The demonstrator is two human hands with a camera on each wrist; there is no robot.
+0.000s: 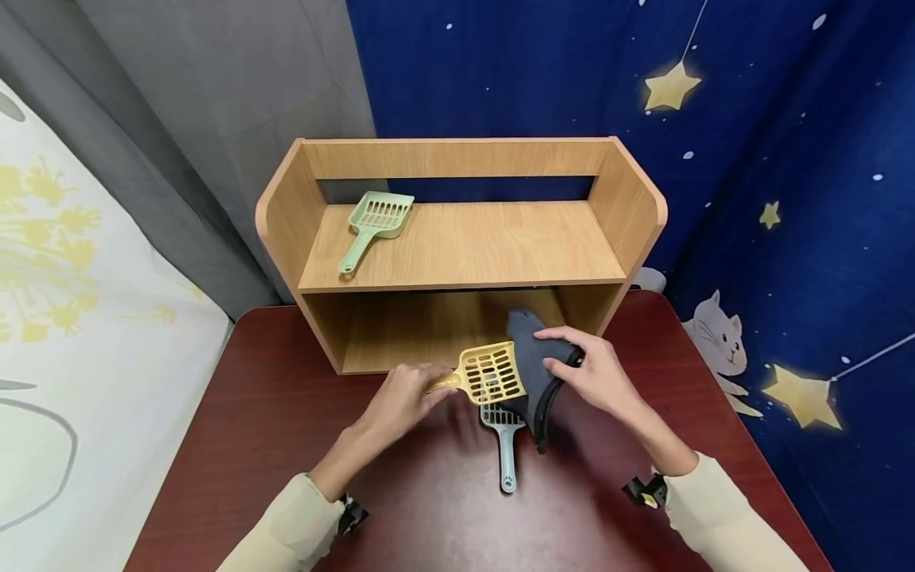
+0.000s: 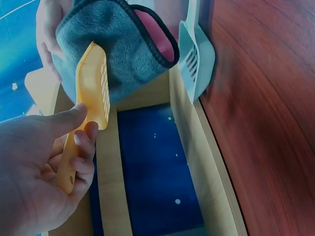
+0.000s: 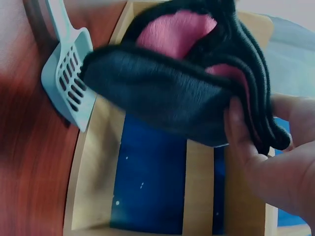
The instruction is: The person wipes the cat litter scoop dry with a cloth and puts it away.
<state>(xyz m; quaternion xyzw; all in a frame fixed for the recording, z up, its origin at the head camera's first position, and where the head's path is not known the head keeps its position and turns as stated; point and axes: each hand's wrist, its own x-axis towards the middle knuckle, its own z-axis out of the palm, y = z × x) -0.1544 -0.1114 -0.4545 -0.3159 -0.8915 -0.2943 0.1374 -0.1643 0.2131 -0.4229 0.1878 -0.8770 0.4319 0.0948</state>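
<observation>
Two pale sleeves [image 1: 293, 524] reach in from the near side over a dark red table [image 1: 422, 508]. A light blue scoop [image 1: 507, 453] lies on it, handle toward the near side, its slotted head partly hidden beneath the things held above. The left hand [image 1: 407, 393] is curled round the handle of a yellow scoop [image 1: 493, 373], whose head points right. The right hand [image 1: 596, 369] pinches a dark grey cloth [image 1: 534, 357] with a pink inner side; whether cloth and yellow scoop touch I cannot tell. Farther back stands a wooden shelf [image 1: 472, 246], a green scoop [image 1: 380, 218] at left on its upper board. A starry blue curtain [image 1: 500, 71] hangs behind.
</observation>
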